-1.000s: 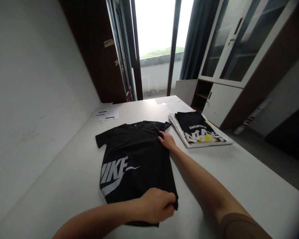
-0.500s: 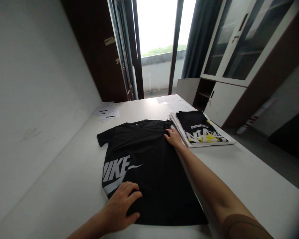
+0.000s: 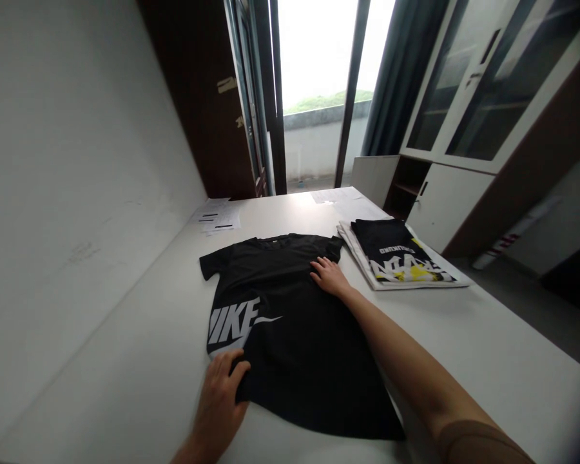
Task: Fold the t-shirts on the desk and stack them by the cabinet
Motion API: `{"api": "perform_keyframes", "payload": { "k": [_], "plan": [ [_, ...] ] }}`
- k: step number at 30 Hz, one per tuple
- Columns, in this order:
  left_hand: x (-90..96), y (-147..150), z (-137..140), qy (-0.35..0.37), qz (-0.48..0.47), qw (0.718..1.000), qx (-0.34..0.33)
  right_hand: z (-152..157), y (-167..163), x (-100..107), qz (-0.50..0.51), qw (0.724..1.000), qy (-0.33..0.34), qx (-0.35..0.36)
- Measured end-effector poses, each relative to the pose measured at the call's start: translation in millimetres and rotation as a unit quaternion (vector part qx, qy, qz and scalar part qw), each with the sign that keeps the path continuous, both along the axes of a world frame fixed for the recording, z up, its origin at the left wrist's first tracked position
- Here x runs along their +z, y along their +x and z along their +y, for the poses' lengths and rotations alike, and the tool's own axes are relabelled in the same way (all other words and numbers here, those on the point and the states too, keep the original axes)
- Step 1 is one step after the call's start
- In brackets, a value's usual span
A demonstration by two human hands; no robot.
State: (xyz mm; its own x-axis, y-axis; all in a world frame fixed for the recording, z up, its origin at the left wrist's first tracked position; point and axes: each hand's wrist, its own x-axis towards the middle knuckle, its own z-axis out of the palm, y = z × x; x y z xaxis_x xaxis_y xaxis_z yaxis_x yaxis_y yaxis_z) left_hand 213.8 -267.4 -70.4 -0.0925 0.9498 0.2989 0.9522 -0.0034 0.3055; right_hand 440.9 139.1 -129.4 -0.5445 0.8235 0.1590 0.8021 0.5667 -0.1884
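Observation:
A black T-shirt (image 3: 309, 348) with grey NIKE lettering lies spread over the white table, its neckline at the far side. At its lower left edge, my left hand (image 3: 220, 393) has its fingers curled on the cloth, and the hem there is drawn up in a curve. Part of the grey print is hidden under that hand. My right hand (image 3: 331, 277) rests flat on the upper right of the shirt, near the sleeve, fingers stretched out and holding nothing.
Right of the shirt lies a stack of folded clothes, a black printed shirt (image 3: 391, 248) on top of white fabric (image 3: 357, 258). Papers (image 3: 222, 216) lie at the table's (image 3: 140, 361) far left, with more sheets (image 3: 338, 195) at the far edge. A wall (image 3: 77, 225) borders the left side.
My left hand has moved left to the shirt's edge and curled on the cloth; the hem's left part has come up. My right hand has slid slightly inward from the sleeve. The view has shifted slightly.

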Motion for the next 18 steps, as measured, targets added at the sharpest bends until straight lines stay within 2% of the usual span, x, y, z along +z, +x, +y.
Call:
{"api": "perform_keyframes", "payload": {
  "k": [4,10,14,18],
  "plan": [
    [4.0,3.4,10.3,0.035,0.014,0.998,0.043,-0.7,-1.0,0.5,-0.014,1.0,-0.008,-0.005],
    [-0.4,0.6,4.4,0.0,0.061,0.995,0.073,-2.0,-3.2,0.8,-0.002,1.0,-0.011,-0.017],
    [-0.2,-14.9,-6.2,-0.021,0.07,0.989,0.127,-2.8,-2.8,1.0,0.005,1.0,-0.013,-0.01],
    [11.4,-42.3,-14.2,-0.019,0.082,0.98,0.183,-4.0,-1.9,1.2,0.008,1.0,-0.005,-0.005]
  ]
}}
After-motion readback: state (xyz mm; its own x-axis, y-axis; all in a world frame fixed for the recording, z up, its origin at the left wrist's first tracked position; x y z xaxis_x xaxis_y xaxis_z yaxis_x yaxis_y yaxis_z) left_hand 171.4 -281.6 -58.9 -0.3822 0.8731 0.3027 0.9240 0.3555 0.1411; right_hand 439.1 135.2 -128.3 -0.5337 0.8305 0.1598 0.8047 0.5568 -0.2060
